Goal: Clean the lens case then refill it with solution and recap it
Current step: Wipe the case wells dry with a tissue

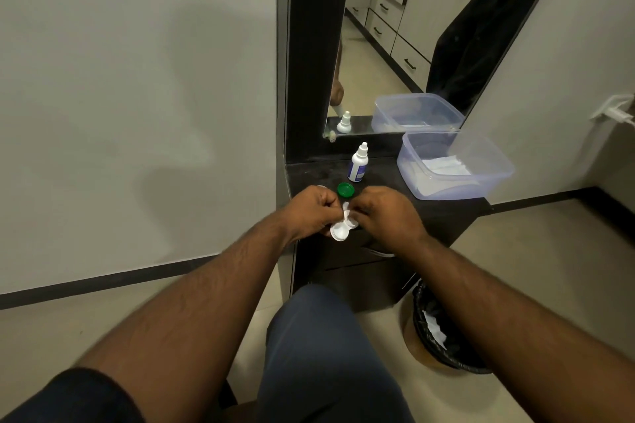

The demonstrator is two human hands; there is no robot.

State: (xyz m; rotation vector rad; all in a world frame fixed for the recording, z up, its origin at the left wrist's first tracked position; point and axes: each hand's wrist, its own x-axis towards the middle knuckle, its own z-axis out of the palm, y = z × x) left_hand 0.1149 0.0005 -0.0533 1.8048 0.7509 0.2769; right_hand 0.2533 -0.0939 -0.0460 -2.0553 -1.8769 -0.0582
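Note:
A small white lens case point(341, 231) with two round wells is held between both hands above the front edge of the dark counter point(385, 182). My left hand point(311, 211) grips its left end, and a bit of white tissue point(346, 209) sticks up between the hands. My right hand point(385, 213) pinches the case's right side with curled fingers. One green cap point(345, 189) lies on the counter just behind my hands. A white solution bottle point(357, 163) with a blue label stands upright behind the cap.
A clear plastic tub point(457, 178) holding white tissues sits at the counter's right. A mirror point(395, 45) rises behind the counter. A bin with a black liner point(443, 336) stands on the floor at the right. My knee point(323, 354) is below the counter.

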